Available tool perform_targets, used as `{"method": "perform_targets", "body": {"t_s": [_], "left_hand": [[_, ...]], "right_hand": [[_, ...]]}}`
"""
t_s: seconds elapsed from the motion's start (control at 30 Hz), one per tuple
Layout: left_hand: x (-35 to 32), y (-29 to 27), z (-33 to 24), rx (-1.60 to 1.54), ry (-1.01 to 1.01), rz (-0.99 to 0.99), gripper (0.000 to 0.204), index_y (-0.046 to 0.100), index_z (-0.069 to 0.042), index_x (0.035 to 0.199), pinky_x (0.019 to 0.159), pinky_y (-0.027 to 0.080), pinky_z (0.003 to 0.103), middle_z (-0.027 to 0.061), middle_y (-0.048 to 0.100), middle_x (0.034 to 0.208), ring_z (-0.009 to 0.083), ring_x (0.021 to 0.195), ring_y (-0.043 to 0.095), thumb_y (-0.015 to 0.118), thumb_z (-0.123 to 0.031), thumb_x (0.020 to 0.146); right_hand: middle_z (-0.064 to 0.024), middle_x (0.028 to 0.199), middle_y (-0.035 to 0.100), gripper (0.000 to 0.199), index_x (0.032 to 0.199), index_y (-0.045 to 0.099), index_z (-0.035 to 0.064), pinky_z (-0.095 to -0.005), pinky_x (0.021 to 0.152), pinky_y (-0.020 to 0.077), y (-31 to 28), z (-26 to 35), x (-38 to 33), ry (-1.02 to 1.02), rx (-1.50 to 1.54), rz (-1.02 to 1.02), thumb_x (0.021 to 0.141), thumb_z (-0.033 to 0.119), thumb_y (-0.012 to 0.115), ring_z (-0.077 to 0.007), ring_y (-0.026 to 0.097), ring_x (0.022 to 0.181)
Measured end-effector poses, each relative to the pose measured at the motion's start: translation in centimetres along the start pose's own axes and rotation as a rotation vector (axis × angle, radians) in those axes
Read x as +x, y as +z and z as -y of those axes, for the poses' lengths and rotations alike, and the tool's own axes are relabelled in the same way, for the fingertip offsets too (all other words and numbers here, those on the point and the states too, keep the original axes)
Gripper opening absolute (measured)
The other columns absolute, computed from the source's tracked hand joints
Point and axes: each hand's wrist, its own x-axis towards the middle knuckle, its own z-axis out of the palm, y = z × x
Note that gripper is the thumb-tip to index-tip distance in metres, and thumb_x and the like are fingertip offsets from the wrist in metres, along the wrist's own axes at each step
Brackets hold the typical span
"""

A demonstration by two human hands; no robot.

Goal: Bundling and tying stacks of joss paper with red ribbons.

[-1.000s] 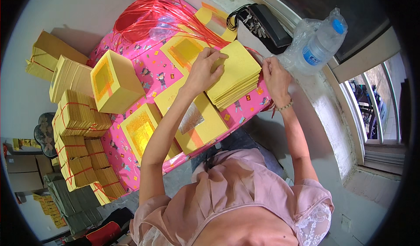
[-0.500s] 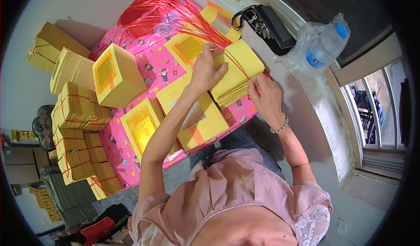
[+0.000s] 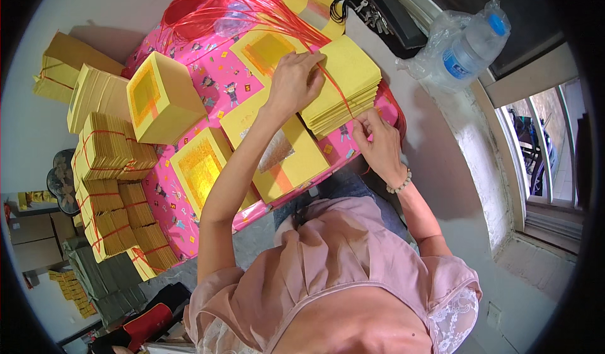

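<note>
A thick stack of yellow paper sheets point(image 3: 346, 70) lies at the table's right side. Across its top runs a thin red plastic strand point(image 3: 338, 91), slanting down to the near edge. My left hand point(image 3: 296, 84) is at the stack's left edge, its thumb and fingers closed around the strand. At the near right corner my right hand point(image 3: 380, 141) pinches the strand's lower part; its fingertips are close to the sheet edges. The strand's path beneath the stack is hidden. A large bundle of red strands point(image 3: 214, 7) spreads over the table's far end and reaches the stack.
Yellow stacks with gold or silver foil squares point(image 3: 201, 168) lie on the pink patterned table cover point(image 3: 230, 92). Tied bundles point(image 3: 113, 146) line the left edge. On the right ledge are a black case point(image 3: 397, 23) with keys and a bagged water bottle point(image 3: 469, 51).
My left hand has shifted onto the strand at the stack's left edge. My right hand has moved slightly down and left with the strand. The whole view has tilted a little.
</note>
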Motion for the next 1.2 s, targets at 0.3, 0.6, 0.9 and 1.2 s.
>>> {"method": "perform_targets", "body": {"t_s": [0.3,0.6,0.9,1.2], "left_hand": [[0.2,0.0,-0.2,-0.022,-0.020,-0.008,0.020,0.065,-0.002,0.093,0.077,0.048,0.041,0.0130,0.061,0.073,0.0318,0.071,0.061,0.061,-0.005,0.074],[0.5,-0.6,-0.7,0.078,-0.090,0.134,0.030,0.069,-0.001,0.106,0.092,0.049,0.043,0.0180,0.071,0.096,0.0348,0.089,0.068,0.062,-0.007,0.078],[0.7,0.0,-0.4,0.026,-0.039,-0.013,0.019,0.071,-0.004,0.097,0.083,0.048,0.041,0.0151,0.072,0.089,0.0308,0.079,0.067,0.063,-0.011,0.081],[2.0,0.5,1.6,-0.082,-0.276,-0.017,0.014,0.077,-0.008,0.092,0.058,0.052,0.035,0.0133,0.072,0.077,0.0258,0.061,0.068,0.073,-0.018,0.084]], "right_hand": [[-0.0050,0.089,0.058,0.013,0.103,0.061,0.0018,-0.0296,0.064,0.0462,0.9,1.0,-5.1,0.242,0.462,-0.049,0.097,0.013,0.060,-0.0155,0.055,0.074],[0.0046,0.091,0.061,0.028,0.119,0.063,0.0109,-0.0224,0.069,0.0492,4.3,-0.8,-2.2,0.918,1.966,-0.052,0.100,0.030,0.060,-0.0058,0.057,0.077],[0.0059,0.087,0.062,0.016,0.107,0.066,0.0124,-0.0227,0.069,0.0500,6.5,-2.5,-2.1,1.036,1.936,-0.088,0.098,0.025,0.062,-0.0062,0.059,0.076],[0.0030,0.098,0.064,0.016,0.108,0.064,0.0122,-0.0308,0.082,0.0524,7.3,-3.8,-1.8,1.128,1.562,-0.210,0.098,0.025,0.063,-0.0130,0.061,0.097]]}}
